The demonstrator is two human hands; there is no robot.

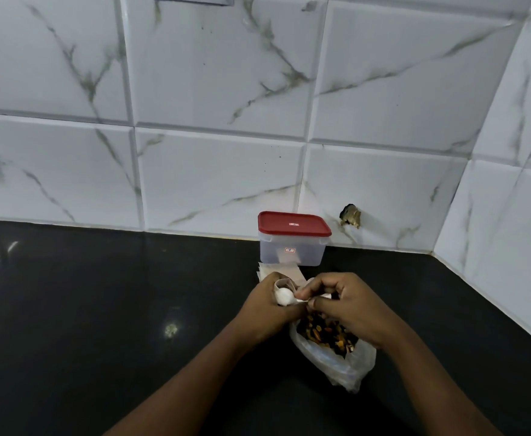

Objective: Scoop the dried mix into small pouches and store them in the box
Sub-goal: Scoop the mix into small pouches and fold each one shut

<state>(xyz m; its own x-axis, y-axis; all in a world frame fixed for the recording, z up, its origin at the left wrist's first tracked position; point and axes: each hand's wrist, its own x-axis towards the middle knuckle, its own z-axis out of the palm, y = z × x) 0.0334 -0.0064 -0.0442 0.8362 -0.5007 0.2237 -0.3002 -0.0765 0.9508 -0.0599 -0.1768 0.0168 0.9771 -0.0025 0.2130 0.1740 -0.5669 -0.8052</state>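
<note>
I see left hand (267, 306) fingers gripping pouch (282, 296); right hand (350, 306) fingers pinch white strip (321, 296) (spoon? unclear) over mix bag (330, 338); box (292, 247) at back edge.

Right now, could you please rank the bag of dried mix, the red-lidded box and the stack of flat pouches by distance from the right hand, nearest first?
1. Bag of dried mix: directly beneath the right hand.
2. Stack of flat pouches: farther back, to its left.
3. Red-lidded box: farthest, behind the stack.
</note>
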